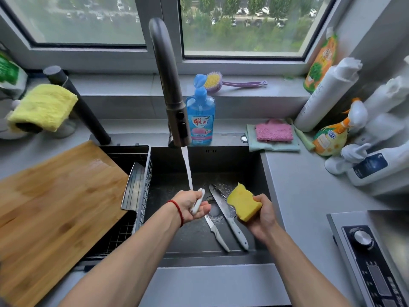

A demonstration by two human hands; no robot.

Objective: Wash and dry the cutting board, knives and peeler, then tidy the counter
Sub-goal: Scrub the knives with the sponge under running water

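- Blue dish soap bottle (200,116), centre of the frame behind the sink: red and white label with large Chinese characters, legible as 雕牌; smaller print beneath is too fine to read.
- Orange spray bottle (332,138), right of frame: small round blue logo on an orange label; text not legible.
- Orange refill pouch (322,60), upper right against the window frame: printed characters present, blurred, unreadable.
- White bottle with dark blue label (371,166), right edge: label markings too small to make out.
- Stove control panel (374,275), lower right: rows of small white characters, not legible.
- Green package (7,69), upper left edge: print unreadable.
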